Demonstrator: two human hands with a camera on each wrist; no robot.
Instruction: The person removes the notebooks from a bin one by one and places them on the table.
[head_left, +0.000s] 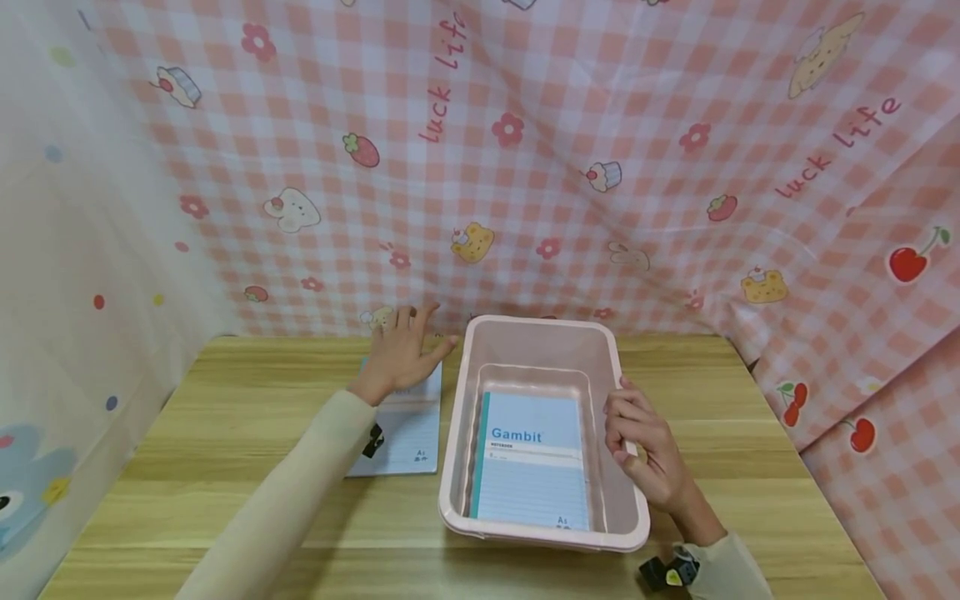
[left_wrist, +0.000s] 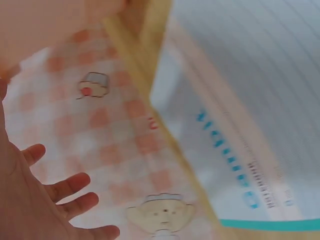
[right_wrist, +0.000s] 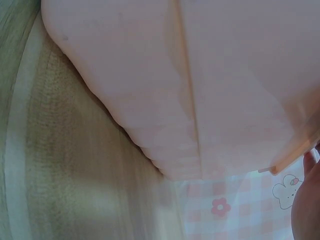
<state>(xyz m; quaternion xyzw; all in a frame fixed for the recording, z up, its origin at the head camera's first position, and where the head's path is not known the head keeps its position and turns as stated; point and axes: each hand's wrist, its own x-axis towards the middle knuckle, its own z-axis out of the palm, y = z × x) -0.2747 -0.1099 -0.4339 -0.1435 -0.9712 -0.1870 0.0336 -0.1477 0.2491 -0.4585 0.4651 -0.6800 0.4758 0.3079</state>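
Observation:
A pink plastic bin stands on the table with a light blue Gambit notebook lying flat in its bottom. My right hand grips the bin's right rim, its fingers curled over the edge. In the right wrist view the bin's outer wall fills most of the picture, with only part of that hand showing at the right edge. Left of the bin, a second Gambit notebook lies on the table. Above its far end is my left hand, fingers spread and holding nothing; the left wrist view shows this notebook's printed cover.
The wooden table runs beneath everything, with bare wood right of the bin. A pink checked cloth hangs behind the far edge and along the right side. On the left hangs a white curtain.

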